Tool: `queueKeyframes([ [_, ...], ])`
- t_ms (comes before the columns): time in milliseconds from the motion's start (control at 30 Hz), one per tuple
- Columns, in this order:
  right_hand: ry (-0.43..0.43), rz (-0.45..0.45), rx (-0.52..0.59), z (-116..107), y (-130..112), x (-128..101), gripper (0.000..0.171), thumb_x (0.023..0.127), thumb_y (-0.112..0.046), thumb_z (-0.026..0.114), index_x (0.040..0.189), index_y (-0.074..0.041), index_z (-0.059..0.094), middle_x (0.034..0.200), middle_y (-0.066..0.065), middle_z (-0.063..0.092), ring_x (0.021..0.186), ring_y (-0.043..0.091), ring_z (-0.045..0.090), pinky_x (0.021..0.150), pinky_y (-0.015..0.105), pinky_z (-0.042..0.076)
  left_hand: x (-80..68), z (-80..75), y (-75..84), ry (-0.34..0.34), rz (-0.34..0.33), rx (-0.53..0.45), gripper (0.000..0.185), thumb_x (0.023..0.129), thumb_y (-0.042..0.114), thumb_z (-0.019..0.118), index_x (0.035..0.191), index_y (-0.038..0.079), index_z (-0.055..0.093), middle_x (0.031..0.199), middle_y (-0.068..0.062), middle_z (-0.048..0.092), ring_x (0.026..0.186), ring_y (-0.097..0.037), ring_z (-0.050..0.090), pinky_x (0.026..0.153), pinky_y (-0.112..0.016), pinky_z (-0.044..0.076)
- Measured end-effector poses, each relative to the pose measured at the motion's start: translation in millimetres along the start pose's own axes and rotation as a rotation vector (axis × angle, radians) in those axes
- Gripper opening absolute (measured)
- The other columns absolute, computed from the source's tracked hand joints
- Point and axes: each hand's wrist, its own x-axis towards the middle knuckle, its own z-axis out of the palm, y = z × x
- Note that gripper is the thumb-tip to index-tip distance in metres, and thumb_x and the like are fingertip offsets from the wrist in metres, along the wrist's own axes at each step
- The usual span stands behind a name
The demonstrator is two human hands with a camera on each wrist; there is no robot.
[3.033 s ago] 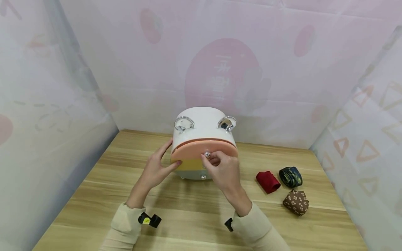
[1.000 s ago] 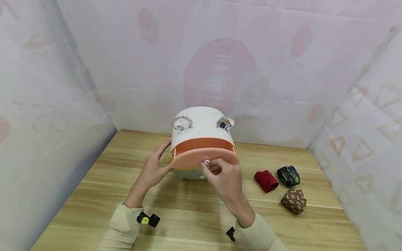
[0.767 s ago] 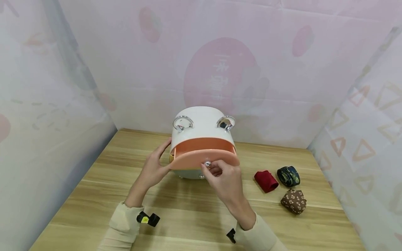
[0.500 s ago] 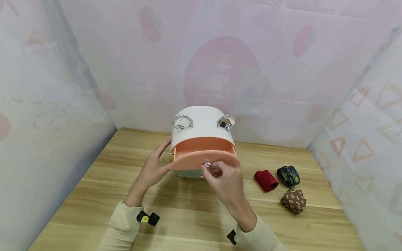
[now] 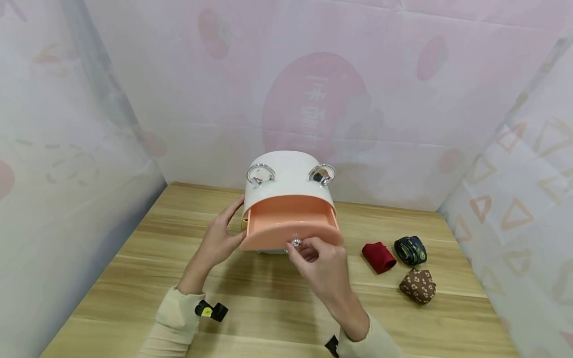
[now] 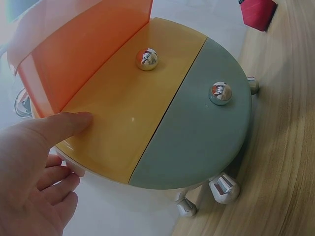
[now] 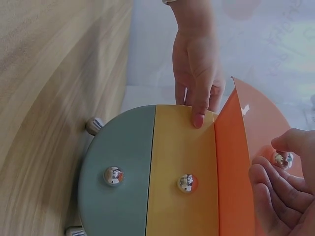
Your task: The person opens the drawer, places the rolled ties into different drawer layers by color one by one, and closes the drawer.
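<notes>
A small white drawer cabinet (image 5: 288, 174) with two chrome ear-like rings stands on the wooden table. Its coral top drawer (image 5: 264, 237) is pulled well out, and the inside shows bare coral in the head view. My right hand (image 5: 324, 266) pinches the round chrome knob (image 5: 296, 242) of that drawer between thumb and fingers. My left hand (image 5: 218, 241) holds the cabinet's left side, thumb on the yellow middle drawer (image 6: 123, 113), fingers behind the edge. Below it, the grey-green bottom drawer (image 6: 192, 123) is closed, as is the yellow one.
Three rolled neckties lie on the table (image 5: 268, 318) at right: a red one (image 5: 379, 258), a dark patterned one (image 5: 410, 250) and a brown floral one (image 5: 418, 286). Printed cloth walls (image 5: 179, 74) enclose the table at the back and sides.
My right hand has drawn the coral drawer out toward me from nearly closed, opening its inside to view. The left hand stays at the cabinet's side; the neckties lie unmoved.
</notes>
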Motion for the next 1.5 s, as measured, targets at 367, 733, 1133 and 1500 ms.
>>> queueKeyframes([
  [367, 0.011, -0.027, -0.012, -3.8, -4.6, -6.7, 0.017, 0.083, -0.017, 0.092, 0.080, -0.011, 0.076, 0.069, -0.004, 0.075, 0.058, -0.003, 0.067, 0.054, 0.011, 0.058, -1.4, 0.0, -0.8, 0.005, 0.000, -0.001, 0.087, 0.089, 0.006, 0.085, 0.164, 0.011, 0.040, 0.163, -0.018, 0.048, 0.153, -0.041, 0.043, 0.126, -0.061, 0.039],
  [733, 0.024, -0.050, 0.008, -7.1, -10.0, -11.7, 0.017, 0.082, -0.016, 0.092, 0.079, -0.012, 0.076, 0.069, -0.004, 0.076, 0.058, -0.004, 0.067, 0.052, 0.010, 0.056, -0.9, 0.0, -0.8, 0.010, 0.010, -0.007, 0.087, 0.087, 0.001, 0.084, 0.162, 0.008, 0.041, 0.162, -0.021, 0.049, 0.152, -0.042, 0.045, 0.126, -0.060, 0.039],
  [1133, 0.052, -0.110, 0.022, -10.4, -9.4, -18.7, 0.018, 0.080, -0.012, 0.092, 0.077, -0.014, 0.074, 0.066, -0.005, 0.075, 0.055, 0.000, 0.068, 0.053, 0.011, 0.057, 0.8, 1.1, -0.5, 0.008, 0.012, -0.001, 0.087, 0.088, 0.005, 0.085, 0.162, 0.008, 0.041, 0.162, -0.020, 0.049, 0.152, -0.042, 0.045, 0.126, -0.058, 0.040],
  [1500, 0.030, -0.135, -0.001, -10.9, -6.7, -23.0, 0.019, 0.079, -0.013, 0.093, 0.074, -0.014, 0.075, 0.064, -0.007, 0.073, 0.054, -0.001, 0.067, 0.052, 0.011, 0.056, 1.3, 1.0, -1.6, 0.009, 0.018, -0.017, 0.086, 0.088, 0.004, 0.085, 0.162, 0.008, 0.041, 0.163, -0.020, 0.047, 0.153, -0.043, 0.043, 0.126, -0.060, 0.039],
])
